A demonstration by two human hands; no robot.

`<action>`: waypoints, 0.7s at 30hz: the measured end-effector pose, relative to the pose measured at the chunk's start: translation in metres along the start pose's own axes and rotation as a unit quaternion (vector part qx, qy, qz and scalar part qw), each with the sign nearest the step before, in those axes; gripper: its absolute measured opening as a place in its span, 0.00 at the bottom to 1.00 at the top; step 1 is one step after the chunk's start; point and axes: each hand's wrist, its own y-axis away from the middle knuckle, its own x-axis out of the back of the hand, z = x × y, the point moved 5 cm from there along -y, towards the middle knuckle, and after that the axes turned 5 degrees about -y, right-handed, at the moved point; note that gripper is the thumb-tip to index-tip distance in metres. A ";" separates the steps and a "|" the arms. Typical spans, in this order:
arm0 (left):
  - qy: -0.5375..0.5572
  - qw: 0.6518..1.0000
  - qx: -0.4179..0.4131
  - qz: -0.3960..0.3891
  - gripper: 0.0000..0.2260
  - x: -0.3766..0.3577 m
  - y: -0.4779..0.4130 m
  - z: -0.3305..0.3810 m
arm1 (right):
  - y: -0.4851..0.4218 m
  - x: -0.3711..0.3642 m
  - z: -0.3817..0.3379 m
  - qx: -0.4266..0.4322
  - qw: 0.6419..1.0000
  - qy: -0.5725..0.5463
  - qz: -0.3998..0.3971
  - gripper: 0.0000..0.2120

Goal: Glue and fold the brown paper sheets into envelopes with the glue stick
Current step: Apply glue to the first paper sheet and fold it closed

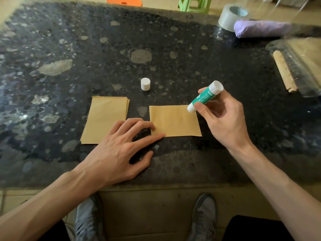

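L hand (119, 150), fingers (139, 124) spread fairly straight, pins near-left corner of 1 brown sheet (175, 120) to the worktop (173, 66), prob. to stop sliding. R hand (224, 119) fingers wrap 1 glue stick (205, 96), tip at sheet's far-right corner. Left: 1 stack (106, 119), count unclear. Beyond: 1 cap (145, 84), off.

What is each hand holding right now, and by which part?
The right hand grips the glue stick round its green middle. The left hand holds nothing; its fingertips press the near left corner of the brown sheet.
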 end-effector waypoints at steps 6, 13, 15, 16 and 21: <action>0.003 1.000 0.000 0.006 0.22 0.001 0.000 0.001 | 0.006 -0.001 -0.002 0.007 0.991 0.104 -0.079 0.22; 0.000 1.000 0.000 0.005 0.23 0.001 0.000 0.000 | 0.012 -0.005 -0.002 0.044 0.972 0.199 -0.118 0.17; 0.001 1.000 0.000 0.004 0.23 0.000 0.000 0.000 | 0.011 -0.005 -0.002 0.043 0.971 0.204 -0.119 0.16; 0.001 1.000 0.001 0.005 0.23 0.000 0.001 0.001 | 0.010 -0.005 -0.002 0.044 0.971 0.204 -0.117 0.16; 0.001 1.000 0.002 0.003 0.23 0.000 0.000 0.000 | 0.011 -0.004 -0.001 0.050 0.971 0.208 -0.104 0.16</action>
